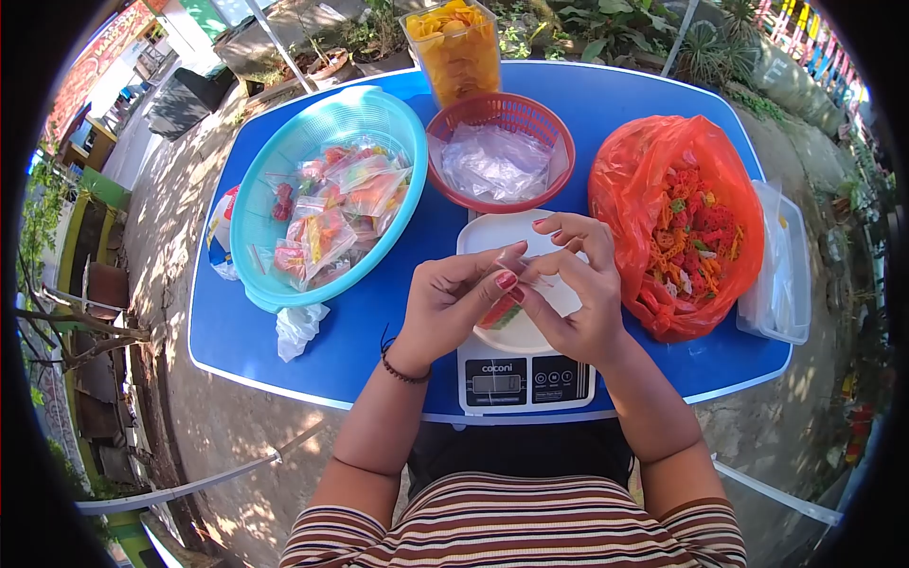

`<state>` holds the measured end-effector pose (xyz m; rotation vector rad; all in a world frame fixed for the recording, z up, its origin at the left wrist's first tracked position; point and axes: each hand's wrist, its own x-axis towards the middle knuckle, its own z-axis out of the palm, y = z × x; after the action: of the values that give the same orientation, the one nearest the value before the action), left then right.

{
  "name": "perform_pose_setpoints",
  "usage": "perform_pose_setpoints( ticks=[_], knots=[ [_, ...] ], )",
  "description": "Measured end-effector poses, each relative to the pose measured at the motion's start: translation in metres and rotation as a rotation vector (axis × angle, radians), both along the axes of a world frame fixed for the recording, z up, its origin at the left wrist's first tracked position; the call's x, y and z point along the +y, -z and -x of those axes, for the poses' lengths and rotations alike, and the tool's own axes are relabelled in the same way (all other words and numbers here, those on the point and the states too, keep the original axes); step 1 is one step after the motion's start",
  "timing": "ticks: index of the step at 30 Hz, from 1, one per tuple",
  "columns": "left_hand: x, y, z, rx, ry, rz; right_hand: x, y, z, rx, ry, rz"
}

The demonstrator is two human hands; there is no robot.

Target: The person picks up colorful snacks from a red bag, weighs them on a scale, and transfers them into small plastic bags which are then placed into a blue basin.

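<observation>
Above a white kitchen scale (527,383), both hands pinch the top of a small clear plastic bag (502,310) with red and green pieces inside. My left hand (459,295) grips the bag's edge between thumb and fingers, a dark bracelet at its wrist. My right hand (579,289) pinches the opposite side, its upper fingers raised and bent. Behind the hands is the scale's white plate (488,230), partly covered by them. A red basket (501,201) of flat clear bags (499,163) stands just beyond the plate.
On the blue table (365,331), a turquoise basket (248,204) holds filled bags at left. A red plastic bag (620,180) of colourful snacks sits at right, beside a clear container (793,256). A tub of yellow chips (454,52) stands at the back; crumpled white plastic (298,331) lies left.
</observation>
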<state>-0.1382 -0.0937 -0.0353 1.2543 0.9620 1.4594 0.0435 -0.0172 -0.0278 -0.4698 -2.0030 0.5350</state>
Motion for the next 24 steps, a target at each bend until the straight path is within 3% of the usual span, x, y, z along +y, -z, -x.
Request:
perform_pose_setpoints(
  ticks=[9, 15, 18, 24],
  knots=[
    [-0.0018, -0.0008, 0.0011, 0.083, -0.048, -0.028, -0.0001, -0.0020, -0.0018, -0.039, -0.051, -0.020],
    [0.0028, -0.0033, 0.0021, -0.013, -0.100, -0.118, -0.0048, 0.0002, 0.0050, 0.205, -0.060, 0.260],
    [0.0016, -0.0029, -0.0031, -0.113, -0.114, -0.105, -0.0017, 0.0023, -0.0040, 0.091, -0.147, 0.366],
    [-0.0003, -0.0031, -0.0008, 0.061, -0.160, -0.051, -0.0014, 0.0038, -0.0006, 0.112, -0.056, 0.203]
  ],
)
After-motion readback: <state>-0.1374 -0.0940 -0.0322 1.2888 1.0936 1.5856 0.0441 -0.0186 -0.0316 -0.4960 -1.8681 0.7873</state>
